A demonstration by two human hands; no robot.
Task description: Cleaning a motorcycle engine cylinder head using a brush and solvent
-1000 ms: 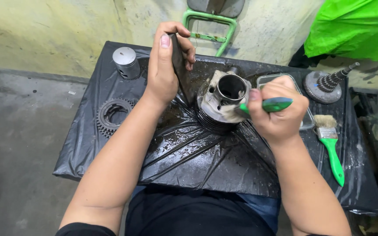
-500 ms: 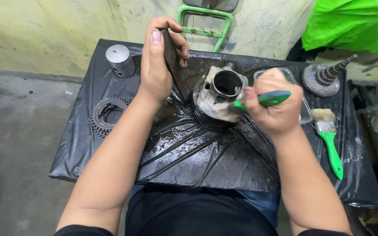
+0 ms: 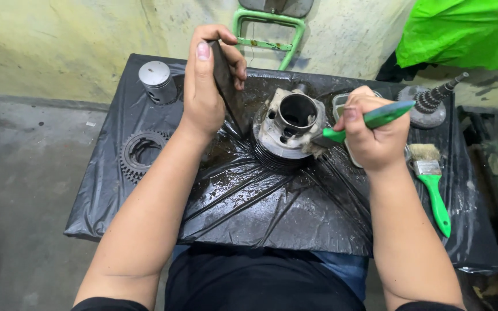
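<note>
Left hand (image 3: 206,86): raised over the far middle of the table, fingers wrapped around a flat dark slab (image 3: 226,86), thumb along its near face; looks like a sharpening stone or a grimy plate, cannot tell which
Right hand (image 3: 373,135): closed in a fist around a green-handled brush (image 3: 370,120), bristle end pressed at the right flank of the cylinder
Engine cylinder (image 3: 289,126): grey metal, finned below, open bore facing up; sits on the black plastic sheet (image 3: 249,213) near the table's far middle, between the two hands
Surface: sheet is wet and shiny around the cylinder, crumpled into folds
Handling, cylinder: judged heavy and rigid; cast fins are thin and could chip if knocked; oily film makes it slippery. Best hold is likely by the solid upper flange or with fingers hooked in the bore, not by the fins
Handling, brush: light, stiff handle, soft bristles; held mid-handle
Piston (image 3: 157,80): silver, upright, far left corner, well apart from the hands
Sprocket gear (image 3: 140,154): lying flat at left edge
Second brush (image 3: 430,184): green handle, pale bristles, lying at right, just beside the right wrist
Clutch-like part with threaded shaft (image 3: 430,103): far right
Small clear tray (image 3: 341,106): behind the right hand, mostly hidden
Green metal frame (image 3: 269,29): against the wall beyond the table
</note>
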